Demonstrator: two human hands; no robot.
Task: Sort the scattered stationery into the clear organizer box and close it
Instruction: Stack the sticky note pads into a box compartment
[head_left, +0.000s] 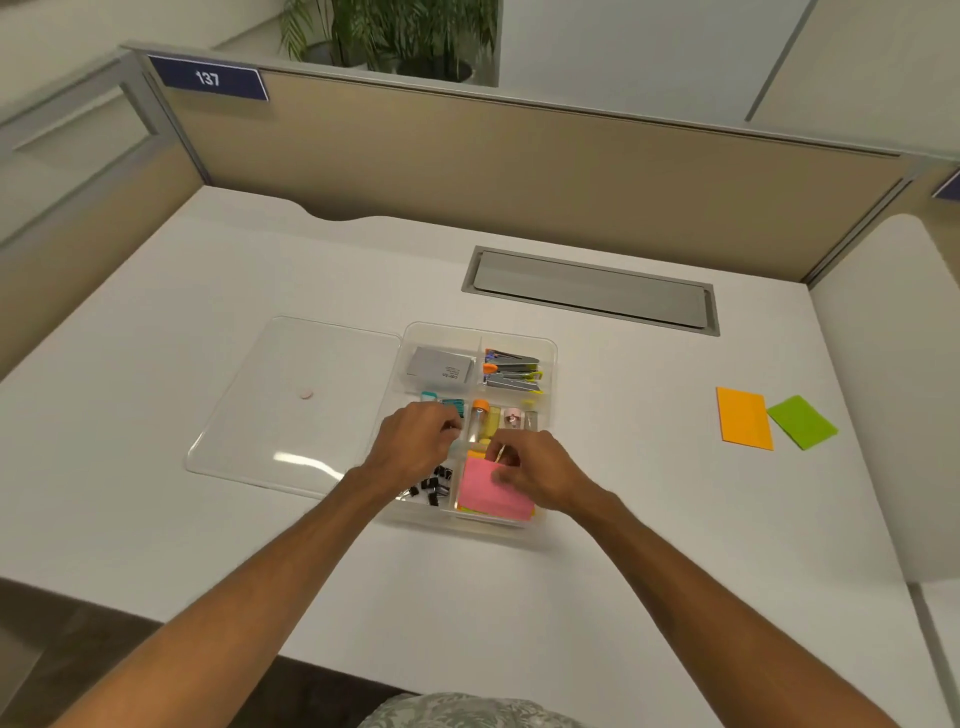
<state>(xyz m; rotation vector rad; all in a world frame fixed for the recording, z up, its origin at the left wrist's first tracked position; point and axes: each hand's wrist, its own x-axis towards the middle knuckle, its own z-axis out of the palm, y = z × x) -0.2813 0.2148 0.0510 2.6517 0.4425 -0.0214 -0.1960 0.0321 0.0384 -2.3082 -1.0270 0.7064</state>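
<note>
The clear compartmented plastic box (546, 347) is left uncovered, its clear flat lid (291, 364) laid alongside; an orange sticky pad (744, 418) and green sticky pad (802, 429) are left outside.

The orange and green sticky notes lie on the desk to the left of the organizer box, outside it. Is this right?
No. The head view shows the orange sticky notes and the green sticky notes on the desk to the right of the organizer box, outside it.

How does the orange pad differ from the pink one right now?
The pink pad sits in the near-right compartment of the organizer box; the orange pad lies on the desk, right of the box. The right hand holds the pink pad; nothing touches the orange pad. Both are rectangular pads.
</note>
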